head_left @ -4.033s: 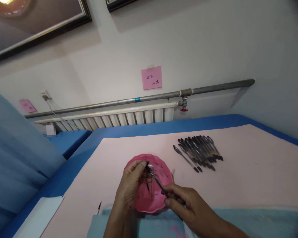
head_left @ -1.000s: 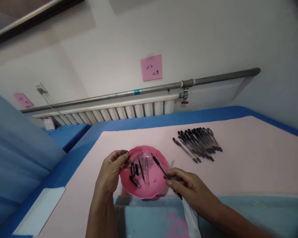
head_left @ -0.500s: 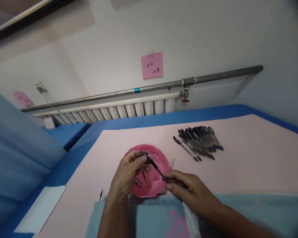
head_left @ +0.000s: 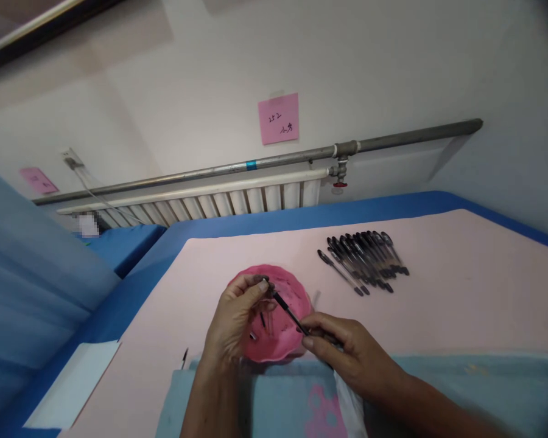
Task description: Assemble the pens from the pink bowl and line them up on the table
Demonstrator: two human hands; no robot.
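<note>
A black gel pen (head_left: 287, 307) slants between my two hands above a pink basin (head_left: 281, 350). My left hand (head_left: 237, 307) is closed with thumb and fingers pinched at the pen's upper end; the small part under those fingertips is mostly hidden. The lower barrel is gripped by my right hand (head_left: 342, 347), thumb against fingers. Inside the basin lie a few small pen parts (head_left: 263, 319), partly covered by my left hand. Right of the basin, a row of capped black pens (head_left: 365, 258) rests side by side on the pink sheet.
The pink sheet (head_left: 461, 292) covers a blue-edged table. A teal cloth (head_left: 283, 395) lies along the near edge. White paper (head_left: 75, 383) and a small dark-tipped pen part (head_left: 184, 358) are at left. A blue curtain (head_left: 27, 292) hangs on the left; a radiator (head_left: 237, 201) runs along the wall.
The view has shifted slightly. My left fingertips have moved a little at the pen's upper end; both hands keep their hold on the pen.
</note>
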